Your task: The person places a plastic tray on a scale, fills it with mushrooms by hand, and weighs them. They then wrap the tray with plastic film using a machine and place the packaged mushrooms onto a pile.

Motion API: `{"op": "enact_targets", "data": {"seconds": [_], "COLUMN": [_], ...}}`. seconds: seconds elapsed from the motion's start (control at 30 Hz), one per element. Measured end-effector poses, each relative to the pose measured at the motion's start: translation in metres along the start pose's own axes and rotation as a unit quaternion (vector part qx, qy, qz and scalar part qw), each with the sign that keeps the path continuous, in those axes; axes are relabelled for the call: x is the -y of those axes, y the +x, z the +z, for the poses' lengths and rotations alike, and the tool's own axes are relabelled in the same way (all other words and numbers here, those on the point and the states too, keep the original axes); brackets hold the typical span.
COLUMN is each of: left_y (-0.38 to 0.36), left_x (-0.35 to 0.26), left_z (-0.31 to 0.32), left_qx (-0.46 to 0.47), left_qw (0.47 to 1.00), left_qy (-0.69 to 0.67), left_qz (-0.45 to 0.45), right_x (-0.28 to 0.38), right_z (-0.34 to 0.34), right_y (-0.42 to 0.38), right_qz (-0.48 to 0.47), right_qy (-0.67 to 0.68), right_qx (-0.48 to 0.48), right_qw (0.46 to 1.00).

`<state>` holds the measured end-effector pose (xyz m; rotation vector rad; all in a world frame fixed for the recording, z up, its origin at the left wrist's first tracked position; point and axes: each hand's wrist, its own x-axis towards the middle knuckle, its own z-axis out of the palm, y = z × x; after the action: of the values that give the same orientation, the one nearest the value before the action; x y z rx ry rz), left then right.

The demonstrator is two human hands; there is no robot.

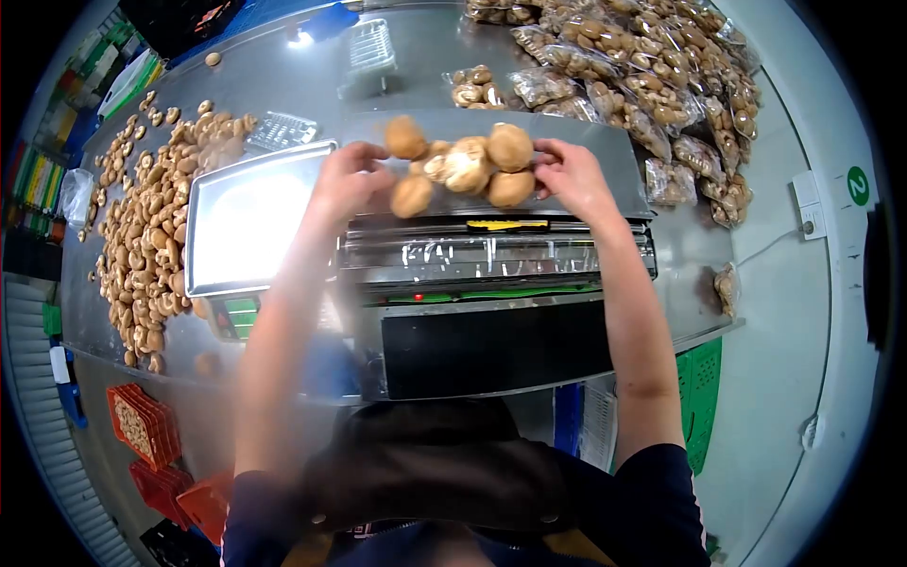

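A cluster of several round brown mushrooms (465,165) is above the back of a film-wrapping machine (472,255), between my two hands. At its left end my left hand (351,180) has its fingers curled against the cluster, slightly blurred. My right hand (570,177) grips the right end with bent fingers. Any tray under the mushrooms is hidden or too transparent to make out. A yellow cutter knife (508,226) lies on the machine behind the roll of clear film. The black plate (496,350) is at the machine's front.
Left of the machine is a scale with a shiny metal pan (250,217). Loose mushrooms (142,246) are heaped beyond it. Clear plastic trays (283,130) lie behind, with a stack of trays (371,45) farther back. Wrapped mushroom packs (642,76) pile up at the back right, near the wall.
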<state>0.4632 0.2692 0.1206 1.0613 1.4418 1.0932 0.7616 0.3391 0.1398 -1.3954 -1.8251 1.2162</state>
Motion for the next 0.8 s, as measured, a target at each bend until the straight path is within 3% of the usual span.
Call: {"op": "enact_targets", "data": {"seconds": [0.17, 0.33, 0.4, 0.47, 0.53, 0.6, 0.73, 0.8], "left_y": [0.034, 0.035, 0.022, -0.012, -0.045, -0.067, -0.06, -0.049], "left_x": [0.001, 0.002, 0.009, 0.012, -0.005, -0.019, -0.018, 0.003], "left_z": [0.07, 0.088, 0.077, 0.048, 0.019, 0.011, 0.029, 0.032], "left_qx": [0.052, 0.057, 0.068, 0.044, 0.043, 0.1, 0.195, 0.185], "left_qw": [0.998, 0.995, 0.991, 0.945, 0.794, 0.737, 0.667, 0.665], "left_qy": [0.01, 0.083, 0.115, 0.259, 0.514, 0.586, 0.604, 0.555], "left_qz": [-0.019, -0.021, 0.0, 0.195, 0.323, 0.322, 0.389, 0.464], "right_x": [-0.057, -0.072, -0.072, -0.062, -0.052, -0.051, -0.057, -0.076], "right_z": [-0.059, -0.077, -0.089, -0.112, -0.133, -0.144, -0.124, -0.111], "right_y": [0.009, 0.003, -0.014, -0.042, -0.073, -0.091, -0.079, -0.079], "right_qz": [0.049, 0.062, -0.037, -0.119, -0.173, -0.211, -0.23, -0.273], "right_qy": [0.043, 0.068, -0.074, -0.21, -0.348, -0.486, -0.473, -0.35], "right_qx": [0.015, 0.044, 0.022, 0.016, 0.051, 0.113, 0.175, 0.142], "right_qw": [0.998, 0.995, 0.996, 0.97, 0.92, 0.841, 0.832, 0.885]}}
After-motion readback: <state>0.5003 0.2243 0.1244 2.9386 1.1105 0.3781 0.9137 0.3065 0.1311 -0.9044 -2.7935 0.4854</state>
